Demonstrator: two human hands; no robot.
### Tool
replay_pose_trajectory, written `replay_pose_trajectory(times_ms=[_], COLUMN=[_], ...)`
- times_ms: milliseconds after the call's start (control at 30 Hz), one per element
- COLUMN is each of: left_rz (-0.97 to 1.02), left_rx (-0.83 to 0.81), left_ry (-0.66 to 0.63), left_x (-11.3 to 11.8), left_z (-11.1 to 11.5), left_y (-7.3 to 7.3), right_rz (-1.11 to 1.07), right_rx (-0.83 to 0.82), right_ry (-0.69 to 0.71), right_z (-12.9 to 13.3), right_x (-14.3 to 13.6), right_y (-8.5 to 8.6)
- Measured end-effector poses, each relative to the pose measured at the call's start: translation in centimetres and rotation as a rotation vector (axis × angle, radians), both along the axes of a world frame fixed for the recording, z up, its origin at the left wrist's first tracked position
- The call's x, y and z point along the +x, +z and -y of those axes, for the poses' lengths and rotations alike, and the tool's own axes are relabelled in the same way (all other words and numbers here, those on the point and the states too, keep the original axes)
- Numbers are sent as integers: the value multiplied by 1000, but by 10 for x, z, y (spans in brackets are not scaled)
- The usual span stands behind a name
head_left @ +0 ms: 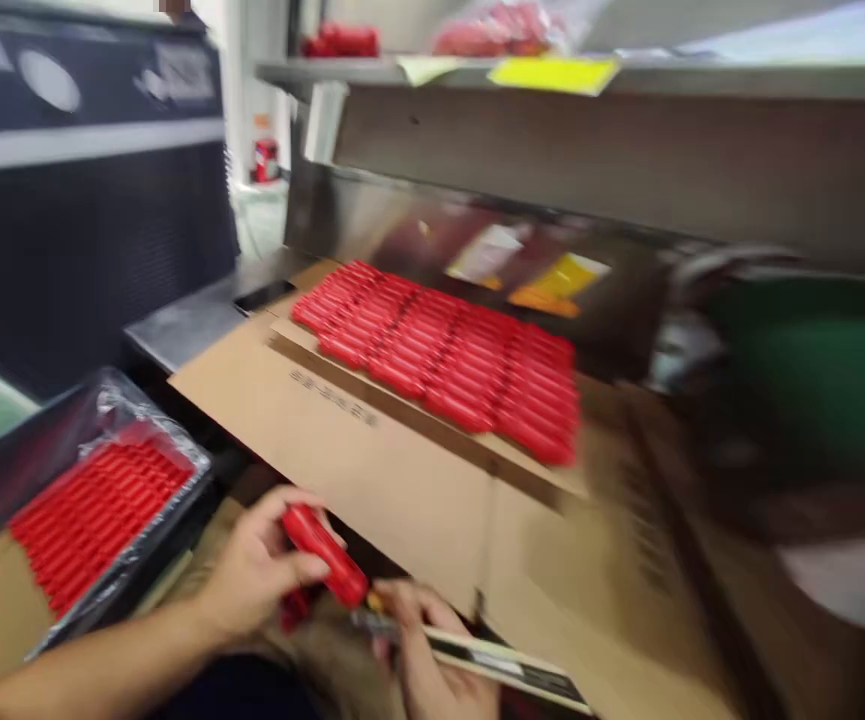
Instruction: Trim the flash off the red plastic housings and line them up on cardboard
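My left hand (271, 555) is closed around a red plastic handle (327, 555), its far end tilted down to the right. My right hand (439, 655) grips a long, narrow knife-like tool (507, 665) with a dark and cream body. The tool's metal tip touches or nearly touches the lower end of the red handle; blur hides the exact contact. A small yellowish bit shows by my right fingertips. Below my left hand is another red piece (295, 608), partly hidden.
Rows of similar red handles (439, 350) lie on cardboard (402, 470) on the bench. At left stands a plastic-lined bin (199, 470) with more red handles (106, 510). A shelf (702, 80) spans the back. A green container (822, 380) is blurred at right.
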State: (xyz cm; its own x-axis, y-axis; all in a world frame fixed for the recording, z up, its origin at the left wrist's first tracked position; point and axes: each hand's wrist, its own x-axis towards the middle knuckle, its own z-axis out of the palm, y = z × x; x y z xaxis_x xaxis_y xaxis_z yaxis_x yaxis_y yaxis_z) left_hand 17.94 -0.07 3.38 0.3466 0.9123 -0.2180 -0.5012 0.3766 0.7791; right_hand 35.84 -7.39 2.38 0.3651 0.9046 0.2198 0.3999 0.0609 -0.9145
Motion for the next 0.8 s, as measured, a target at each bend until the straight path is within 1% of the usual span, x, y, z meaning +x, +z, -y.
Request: replay_pose_trajectory(times_ms=[33,67,100,167,233,333,433,567,700,800], left_rz=[13,-12,-28,-79,-97,-81,-97,-116,-127,-130], left_rx=[-28,-54,-86,-169,-235,-288,-284,-235,-208,-206], left_ry=[-21,-19,-24,-54,-106,-134,-91,-64,-70,-63], left_x=[-8,-14,-19,-24,-24,-21,-18,-17,-17,-16], left_z=[-2,-5,-8,-10,-7,-2,0,1,2,1], left_y=[2,3,1,-3,-5,-4,-3,-5,-6,-3], right_rz=[71,154,218,292,286,176,90,104,104,101], right_rx=[70,173,239,299,308,339,344,390,418,411], right_ry=[24,53,99,216,310,383,411,408,390,365], right_z=[7,13,18,25,30,29,22,12,10,12], right_x=[3,5,6,6,3,-2,-5,-6,-8,-9], right_y=[5,9,13,16,16,14,14,14,12,10])
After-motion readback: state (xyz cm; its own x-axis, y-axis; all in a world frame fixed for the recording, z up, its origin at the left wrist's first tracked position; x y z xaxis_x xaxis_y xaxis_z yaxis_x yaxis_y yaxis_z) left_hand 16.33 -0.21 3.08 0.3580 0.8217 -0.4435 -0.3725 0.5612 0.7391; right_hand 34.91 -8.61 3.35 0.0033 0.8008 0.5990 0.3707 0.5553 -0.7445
